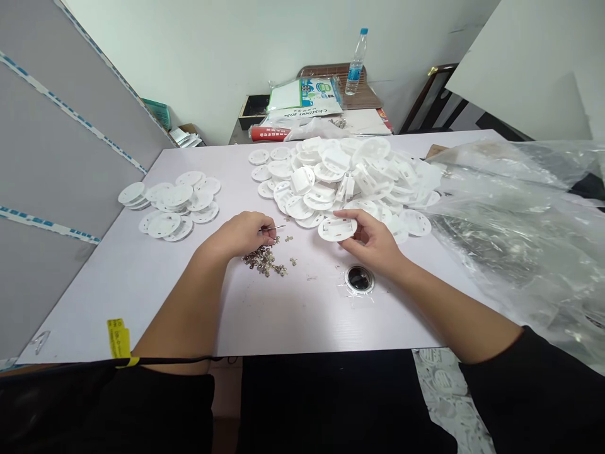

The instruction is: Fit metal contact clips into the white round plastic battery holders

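Observation:
My right hand (371,241) grips a round white plastic disc (337,229) by its right edge, thumb and fingers on either side. The disc is tilted, and a rectangular recess shows on its face. Left of it, my left hand (253,232) is closed in a pinch, with a thin, pointed metal piece (278,227) sticking out between the fingers; its exact kind is too small to make out. Just below those fingers lies a small heap of brass-coloured metal parts (265,260), with a few loose ones to the right.
A large pile of white discs (326,170) covers the back middle of the table. A smaller group (177,195) lies at left. Clear plastic bags (515,239) spread over the right side. A round black-centred cable hole (359,279) sits near the front. A water bottle (355,66) stands behind.

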Action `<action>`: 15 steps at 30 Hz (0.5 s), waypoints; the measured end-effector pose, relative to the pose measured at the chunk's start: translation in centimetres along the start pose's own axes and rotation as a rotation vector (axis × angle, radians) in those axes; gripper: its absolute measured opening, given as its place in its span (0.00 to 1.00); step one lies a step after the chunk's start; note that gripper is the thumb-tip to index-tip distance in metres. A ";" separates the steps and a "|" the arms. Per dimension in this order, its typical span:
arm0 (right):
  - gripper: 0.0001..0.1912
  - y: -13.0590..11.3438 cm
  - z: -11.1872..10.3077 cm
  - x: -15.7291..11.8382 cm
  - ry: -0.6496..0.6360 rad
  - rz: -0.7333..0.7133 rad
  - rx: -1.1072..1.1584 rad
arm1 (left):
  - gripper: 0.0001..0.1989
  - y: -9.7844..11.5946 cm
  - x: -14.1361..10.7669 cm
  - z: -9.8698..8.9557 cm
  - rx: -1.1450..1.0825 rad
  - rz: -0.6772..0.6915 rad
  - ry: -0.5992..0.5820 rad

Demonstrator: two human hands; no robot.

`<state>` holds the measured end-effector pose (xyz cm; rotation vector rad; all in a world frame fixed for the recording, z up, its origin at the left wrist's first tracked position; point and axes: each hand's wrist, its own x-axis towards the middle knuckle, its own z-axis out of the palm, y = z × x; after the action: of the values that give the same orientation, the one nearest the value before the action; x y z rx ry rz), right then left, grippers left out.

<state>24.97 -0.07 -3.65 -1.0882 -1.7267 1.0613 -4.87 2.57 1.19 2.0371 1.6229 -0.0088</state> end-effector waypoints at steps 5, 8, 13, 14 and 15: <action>0.24 0.1 0.1 0.1 -0.010 0.003 0.000 | 0.06 1.0 -0.3 -0.1 0.078 -0.053 0.016; 0.24 0.2 0.0 0.1 -0.007 0.003 0.002 | 0.06 1.3 -0.4 -0.1 0.098 -0.080 0.000; 0.24 0.4 -0.1 0.1 -0.019 0.011 0.000 | 0.06 1.1 -0.4 0.1 0.131 -0.081 -0.030; 0.24 0.4 -0.1 0.1 -0.022 0.013 0.000 | 0.06 1.1 -0.4 0.1 0.129 -0.076 -0.030; 0.24 0.4 -0.1 0.1 -0.023 0.014 0.001 | 0.06 1.1 -0.4 0.1 0.126 -0.071 -0.031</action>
<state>25.15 0.13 -3.98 -1.0926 -1.7387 1.0873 -3.96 1.97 1.65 2.0598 1.7134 -0.1713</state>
